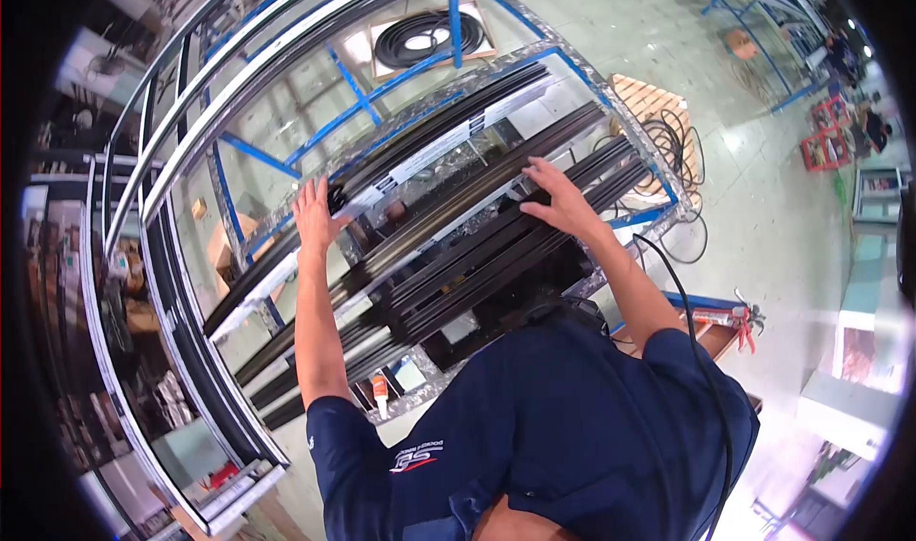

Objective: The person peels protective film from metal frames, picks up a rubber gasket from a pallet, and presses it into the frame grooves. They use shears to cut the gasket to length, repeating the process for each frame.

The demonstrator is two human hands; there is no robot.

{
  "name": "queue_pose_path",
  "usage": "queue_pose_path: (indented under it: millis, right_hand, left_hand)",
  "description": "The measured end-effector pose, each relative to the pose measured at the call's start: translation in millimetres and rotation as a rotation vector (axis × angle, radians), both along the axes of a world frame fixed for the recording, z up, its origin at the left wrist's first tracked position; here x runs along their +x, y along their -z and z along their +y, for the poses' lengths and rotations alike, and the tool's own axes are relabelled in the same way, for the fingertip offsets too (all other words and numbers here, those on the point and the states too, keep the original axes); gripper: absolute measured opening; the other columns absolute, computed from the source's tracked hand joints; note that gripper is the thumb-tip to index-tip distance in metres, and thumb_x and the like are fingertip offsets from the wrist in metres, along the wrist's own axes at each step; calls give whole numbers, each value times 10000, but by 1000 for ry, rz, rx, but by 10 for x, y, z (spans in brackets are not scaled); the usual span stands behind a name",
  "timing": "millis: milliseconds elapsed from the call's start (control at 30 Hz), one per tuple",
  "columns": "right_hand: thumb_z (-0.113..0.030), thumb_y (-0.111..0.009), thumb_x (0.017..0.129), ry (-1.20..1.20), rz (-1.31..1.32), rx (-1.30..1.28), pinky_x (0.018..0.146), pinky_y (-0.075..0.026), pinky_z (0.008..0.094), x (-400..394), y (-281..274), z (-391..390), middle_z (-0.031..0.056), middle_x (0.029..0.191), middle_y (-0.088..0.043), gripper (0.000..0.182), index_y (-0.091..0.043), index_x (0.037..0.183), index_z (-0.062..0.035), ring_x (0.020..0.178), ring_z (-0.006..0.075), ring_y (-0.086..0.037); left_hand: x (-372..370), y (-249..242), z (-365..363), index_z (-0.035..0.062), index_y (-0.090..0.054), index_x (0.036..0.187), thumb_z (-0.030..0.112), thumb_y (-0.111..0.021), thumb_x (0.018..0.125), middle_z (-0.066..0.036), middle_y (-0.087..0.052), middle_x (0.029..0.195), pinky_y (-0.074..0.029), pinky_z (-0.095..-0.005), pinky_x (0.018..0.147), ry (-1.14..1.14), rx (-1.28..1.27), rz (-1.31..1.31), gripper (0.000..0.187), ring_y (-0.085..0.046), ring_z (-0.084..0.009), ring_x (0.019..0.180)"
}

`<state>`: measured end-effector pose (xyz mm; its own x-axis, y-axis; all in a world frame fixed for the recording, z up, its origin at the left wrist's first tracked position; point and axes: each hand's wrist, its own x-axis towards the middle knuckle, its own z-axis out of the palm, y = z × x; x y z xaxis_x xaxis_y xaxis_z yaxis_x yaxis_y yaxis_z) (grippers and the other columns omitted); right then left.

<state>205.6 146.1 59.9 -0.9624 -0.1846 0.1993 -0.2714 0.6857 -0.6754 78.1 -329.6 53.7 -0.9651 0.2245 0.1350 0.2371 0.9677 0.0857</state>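
Observation:
My left hand [315, 215] is over the far bundle of long black strips [458, 107], fingers stretched out and thumb apart. A blurred dark piece shows beside that thumb. My right hand [558, 197] hovers close over the middle bundle of dark brown strips [477, 190], its fingers spread and bent a little. Nearer my body lies another bundle of black strips [496, 240]. All of them run diagonally across a blue metal frame table [679, 190]. A white, printed length [420, 164] lies along the far bundle.
An orange and white bottle [381, 390] stands near my left elbow. Long frame profiles [172, 302] curve along the left. Coiled black cable [658, 140] lies on a wooden pallet [639, 93] at the right. A caulking gun [739, 320] is beyond my right elbow. A person [873, 126] is far right.

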Motion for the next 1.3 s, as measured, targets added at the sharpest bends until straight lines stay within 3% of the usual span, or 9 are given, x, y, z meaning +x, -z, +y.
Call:
queue_pose_path:
  millis: [100, 200, 400, 600, 800, 1000, 1133, 1233, 1300]
  right_hand:
    - [-230, -800, 803, 217, 60, -114, 1140, -352, 415, 408, -148, 253, 190, 1463, -488, 605, -577, 1331, -37, 1390, 350, -427]
    - [-184, -794, 823, 573, 222, -79, 1088, -409, 372, 787, -124, 852, 159, 1339, -618, 547, -602, 1307, -18, 1290, 262, -552]
    - [-249, -696, 923, 1190, 340, -391, 931, -512, 337, 1526, -365, 2062, 143, 1130, -711, 397, -667, 1181, 51, 1105, 208, -648]
    - [-298, -649, 957, 1302, 812, -857, 883, -528, 385, 2379, -885, 2683, 143, 1161, -693, 405, -644, 1185, 36, 1028, 239, -650]
    - [-324, -478, 1008, 1487, 1290, -1254, 894, -505, 419, 3315, -1343, 3174, 169, 1223, -634, 405, -553, 1208, 20, 1070, 292, -599]
    - [-293, -433, 1001, 1543, 1350, -1295, 819, -520, 412, 3742, -1101, 3770, 163, 1172, -642, 356, -534, 1198, -13, 986, 305, -616]
    - [-266, -426, 986, 1556, 1400, -1505, 720, -530, 392, 4402, -437, 4656, 157, 1086, -656, 363, -529, 1199, 10, 859, 293, -629]
    - [-135, -395, 946, 1420, 1317, -1663, 595, -468, 384, 5488, 352, 5464, 157, 929, -636, 136, -502, 936, -53, 721, 280, -569]
    - [-263, -368, 1015, 1454, 1440, -1677, 615, -445, 364, 5995, 674, 5750, 124, 1046, -656, 335, -550, 1166, -25, 759, 234, -566]
  left_hand:
    - [-392, 533, -211, 91, -567, 1322, 309, -901, 577, -197, -697, 1111, -504, -466, 911, -11, 103, -206, 845, -655, -374, 1062]
    - [-336, 463, -157, 74, -630, 1204, 292, -880, 575, -195, -699, 1073, -516, -452, 880, -14, 156, -215, 711, -655, -371, 1042]
    - [-79, 460, -34, 76, -621, 1213, 277, -857, 631, -214, -694, 1091, -512, -458, 879, 60, 182, -274, 660, -650, -394, 1052]
    - [-116, 522, -41, 74, -547, 1343, 277, -866, 658, -228, -663, 1184, -495, -471, 929, 71, 174, -328, 782, -627, -402, 1107]
    - [2, 564, 221, 41, -388, 1485, 313, -841, 735, -275, -431, 1477, -352, -484, 1111, 136, 19, -74, 918, -411, -435, 1365]
    - [847, 116, 1295, -29, -446, 1439, 168, -729, 881, -270, -459, 1464, -310, -453, 1146, 351, 518, -144, 656, -396, -412, 1388]
    - [1404, 154, 1661, -15, -497, 1404, 200, -704, 911, -269, -489, 1436, -309, -478, 1143, 381, 462, -159, 576, -399, -425, 1382]
    - [1552, 221, 1692, -10, -523, 1382, 217, -691, 924, -271, -507, 1415, -305, -493, 1143, 352, 377, -130, 538, -392, -431, 1386]
    - [1606, 280, 1747, -21, -546, 1356, 220, -687, 928, -271, -537, 1383, -317, -492, 1137, 309, 354, -88, 511, -411, -434, 1374]
